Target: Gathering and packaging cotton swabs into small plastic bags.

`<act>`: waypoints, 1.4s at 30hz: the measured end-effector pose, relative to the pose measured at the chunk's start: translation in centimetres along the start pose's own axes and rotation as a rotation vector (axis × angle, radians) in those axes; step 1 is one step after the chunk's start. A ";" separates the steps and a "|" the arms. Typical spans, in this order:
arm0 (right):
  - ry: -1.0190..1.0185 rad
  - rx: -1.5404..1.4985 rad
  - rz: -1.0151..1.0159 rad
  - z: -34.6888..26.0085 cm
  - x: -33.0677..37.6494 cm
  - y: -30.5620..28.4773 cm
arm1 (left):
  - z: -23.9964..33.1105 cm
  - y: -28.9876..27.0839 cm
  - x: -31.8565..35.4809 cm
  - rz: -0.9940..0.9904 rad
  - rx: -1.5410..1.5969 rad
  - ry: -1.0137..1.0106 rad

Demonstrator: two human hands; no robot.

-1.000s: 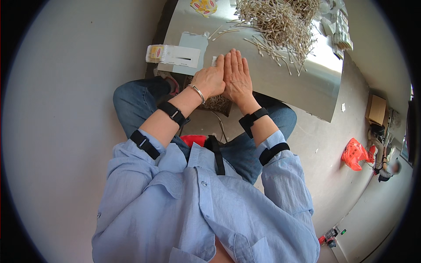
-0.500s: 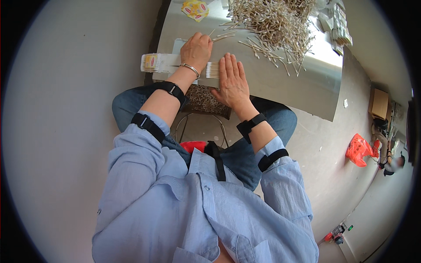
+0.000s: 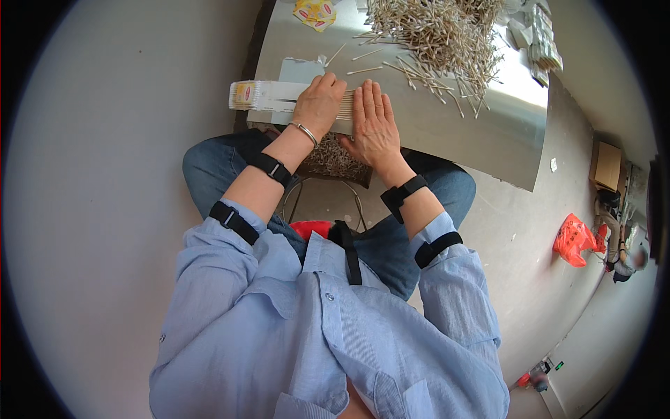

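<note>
A flat row of cotton swabs (image 3: 345, 106) lies side by side near the table's front edge, between my two hands. My left hand (image 3: 319, 105) is closed, its fingers bent down over the row's left end; the fingertips are hidden. My right hand (image 3: 375, 129) is flat and open, fingers stretched out together, its edge against the row's right end. Left of my left hand, a long white strip (image 3: 283, 91) leads to a clear pack of swabs (image 3: 244, 96) with a yellow label, at the table's left edge.
A large heap of loose cotton swabs (image 3: 440, 35) covers the far side of the metal table (image 3: 474, 133). Yellow labels (image 3: 315, 14) lie far left, and filled packs (image 3: 543, 42) far right. Below the table edge is a box of more swabs (image 3: 335, 159). Another person (image 3: 618, 237) is at the right.
My left hand has come nearer and slightly right, from beside the loose swabs onto the row's left end. My right hand stays flat beside the row. The whole view has shifted slightly.
</note>
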State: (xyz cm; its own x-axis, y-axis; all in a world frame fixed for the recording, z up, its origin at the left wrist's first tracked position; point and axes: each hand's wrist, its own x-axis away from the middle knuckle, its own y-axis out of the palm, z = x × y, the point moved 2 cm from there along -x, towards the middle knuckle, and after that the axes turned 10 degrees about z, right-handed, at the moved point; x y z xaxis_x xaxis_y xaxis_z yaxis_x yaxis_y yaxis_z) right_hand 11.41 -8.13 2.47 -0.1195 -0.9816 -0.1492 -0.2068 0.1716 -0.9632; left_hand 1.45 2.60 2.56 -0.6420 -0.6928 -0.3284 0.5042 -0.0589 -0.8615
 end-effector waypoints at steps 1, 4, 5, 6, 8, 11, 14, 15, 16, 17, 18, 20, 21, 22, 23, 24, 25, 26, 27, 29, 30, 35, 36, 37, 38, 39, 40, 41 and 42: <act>-0.001 0.001 0.003 0.0 0.0 0.1 | 0.0 -0.1 0.0 0.003 -0.001 0.001; -0.001 -0.001 0.002 0.1 0.1 0.2 | -0.3 -0.4 0.2 0.000 0.084 -0.007; -0.002 0.005 -0.002 0.1 0.1 0.2 | -0.4 -0.5 0.5 0.034 0.147 -0.037; -0.001 0.011 -0.005 0.1 0.0 0.2 | -0.4 -0.5 0.8 0.069 0.211 -0.066; -0.004 0.016 -0.001 0.1 0.0 0.2 | 0.2 0.0 2.0 0.209 0.269 -0.180; -0.009 0.028 0.033 0.3 0.4 0.7 | 1.7 0.5 3.3 0.282 0.440 -0.341; -0.027 0.050 0.066 0.2 0.3 1.1 | 2.6 1.4 3.1 0.326 0.534 -0.386; -0.030 0.060 0.074 0.2 0.2 1.0 | 2.7 1.6 2.8 0.324 0.535 -0.388; -0.030 0.060 0.071 0.2 0.3 0.9 | 2.7 1.8 2.5 0.330 0.526 -0.383; -0.026 0.029 0.069 0.2 0.3 0.8 | 2.6 1.8 2.3 0.335 0.516 -0.378; -0.019 0.000 0.069 0.2 0.2 0.7 | 2.6 2.0 2.4 0.333 0.518 -0.377; -0.001 -0.134 0.110 0.6 0.2 0.2 | 2.3 2.1 2.6 0.347 0.559 -0.374; 0.016 -0.268 0.148 0.9 0.3 0.0 | 2.3 2.1 2.6 0.343 0.561 -0.375; 0.021 -0.268 0.145 1.3 0.3 0.2 | 2.1 2.1 2.7 0.374 0.589 -0.412; 0.080 -0.517 0.248 1.9 0.2 0.3 | 1.9 2.1 2.7 0.405 0.617 -0.450; 0.142 -0.768 0.347 2.1 0.0 0.1 | 1.9 2.1 2.7 0.400 0.616 -0.456; 0.147 -0.771 0.340 1.9 -0.3 0.3 | 1.9 2.0 2.7 0.404 0.647 -0.464; 0.353 -1.124 0.429 1.9 -0.5 0.6 | 1.9 2.0 2.7 0.409 0.677 -0.473; 0.570 -1.470 0.516 1.8 -0.7 0.9 | 1.9 1.9 2.6 0.404 0.678 -0.479; 0.577 -1.451 0.522 1.4 -0.8 1.2 | 2.0 1.8 2.6 0.351 0.730 -0.486; 0.575 -1.437 0.530 1.2 -0.8 1.4 | 2.0 1.7 2.6 0.348 0.728 -0.491; 0.559 -1.356 0.572 0.2 -1.1 1.9 | 2.3 1.6 2.5 0.312 0.797 -0.501; 0.554 -1.339 0.580 0.1 -1.1 2.0 | 2.2 1.7 2.5 0.311 0.797 -0.504; 0.548 -1.323 0.589 -0.1 -1.2 2.0 | 2.1 1.7 2.6 0.311 0.842 -0.527; 0.541 -1.306 0.598 -0.2 -1.2 2.1 | 2.0 1.8 2.6 0.311 0.886 -0.549; 0.535 -1.290 0.607 -0.3 -1.2 2.1 | 2.1 1.8 2.6 0.311 0.887 -0.552; 0.529 -1.274 0.616 -0.4 -1.2 2.2 | 2.1 1.8 2.6 0.315 0.879 -0.555; 0.522 -1.258 0.626 -0.4 -1.2 2.2 | 2.2 1.8 2.6 0.320 0.871 -0.558; 0.514 -1.242 0.636 -0.4 -1.2 2.1 | 2.2 1.8 2.6 0.321 0.871 -0.559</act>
State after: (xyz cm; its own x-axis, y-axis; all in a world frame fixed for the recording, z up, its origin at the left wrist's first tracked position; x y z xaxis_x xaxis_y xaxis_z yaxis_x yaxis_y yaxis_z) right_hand 10.70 -6.52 0.68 -0.7722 -0.6252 -0.1135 -0.6340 0.7699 0.0725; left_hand 2.00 -0.91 1.00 -0.1641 -0.9834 -0.0768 0.9803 -0.1540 -0.1236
